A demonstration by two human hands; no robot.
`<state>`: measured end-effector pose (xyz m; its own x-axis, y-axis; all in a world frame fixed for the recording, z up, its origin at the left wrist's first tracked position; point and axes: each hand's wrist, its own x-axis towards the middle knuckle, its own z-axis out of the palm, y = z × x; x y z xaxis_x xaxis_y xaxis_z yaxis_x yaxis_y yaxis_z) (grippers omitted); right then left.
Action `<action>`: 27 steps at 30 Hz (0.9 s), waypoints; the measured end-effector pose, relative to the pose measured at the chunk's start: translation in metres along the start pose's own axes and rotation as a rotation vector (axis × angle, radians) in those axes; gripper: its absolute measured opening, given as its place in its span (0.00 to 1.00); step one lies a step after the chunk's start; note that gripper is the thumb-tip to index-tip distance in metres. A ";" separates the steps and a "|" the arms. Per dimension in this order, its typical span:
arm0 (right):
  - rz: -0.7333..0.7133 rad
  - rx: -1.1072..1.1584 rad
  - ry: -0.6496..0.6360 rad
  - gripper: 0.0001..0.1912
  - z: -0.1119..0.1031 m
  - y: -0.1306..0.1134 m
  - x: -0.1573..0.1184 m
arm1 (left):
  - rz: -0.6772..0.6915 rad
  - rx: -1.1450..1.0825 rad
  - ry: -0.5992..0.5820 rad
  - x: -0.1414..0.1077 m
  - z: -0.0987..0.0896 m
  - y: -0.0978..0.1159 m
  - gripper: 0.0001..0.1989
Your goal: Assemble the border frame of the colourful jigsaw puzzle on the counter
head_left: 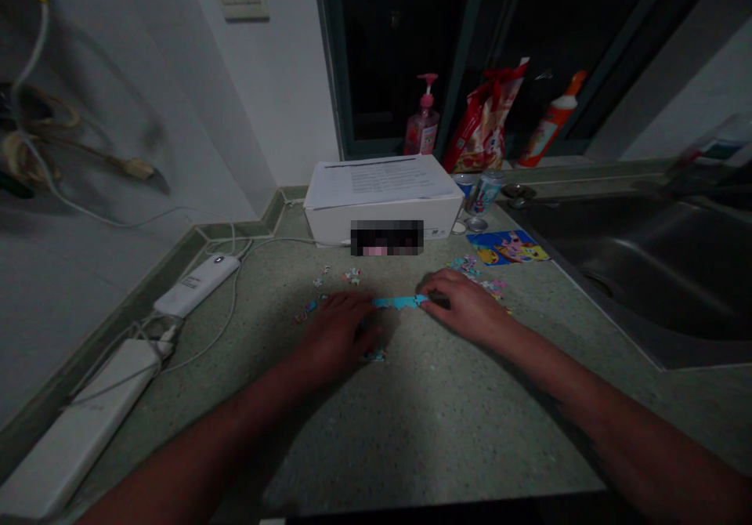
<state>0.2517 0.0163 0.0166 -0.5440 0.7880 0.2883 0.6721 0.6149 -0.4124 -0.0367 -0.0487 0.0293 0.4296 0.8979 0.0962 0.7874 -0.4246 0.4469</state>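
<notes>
Blue puzzle strip (396, 302), flat on the countertop (440, 431), between its left edge and the sink (658, 290), well behind the front edge. My right hand (461, 302) closes thumb and forefinger on its right end; my left hand (341, 333) covers the left, fingers loosely curled, their hold hidden. Probably light, stiff card, weak at joints: best held by both ends. Beyond: loose pieces (352, 276); white box (323, 223) near the back edge.

This looks like a kitchen: a metal sink (646, 262) is set into the speckled worktop (446, 423), which runs up to a dark window (405, 47), where a pump bottle (421, 127), a red bag (482, 125) and an orange-capped bottle (547, 127) stand.
</notes>
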 end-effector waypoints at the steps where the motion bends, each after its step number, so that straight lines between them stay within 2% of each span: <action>1: 0.002 -0.006 -0.010 0.05 0.001 -0.001 0.000 | 0.005 0.005 -0.001 0.000 0.000 0.000 0.13; 16: 0.030 -0.056 -0.040 0.09 0.002 -0.002 0.000 | 0.031 -0.007 0.040 0.000 0.003 0.001 0.13; 22: -0.024 -0.023 0.008 0.08 0.001 -0.003 0.000 | 0.048 0.002 0.044 0.000 0.002 0.002 0.13; 27: -0.054 -0.053 -0.015 0.08 -0.001 -0.005 0.001 | 0.051 0.027 0.048 0.000 0.003 0.000 0.13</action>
<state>0.2479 0.0135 0.0195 -0.5876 0.7530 0.2960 0.6666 0.6579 -0.3504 -0.0354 -0.0487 0.0265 0.4485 0.8791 0.1613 0.7768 -0.4727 0.4161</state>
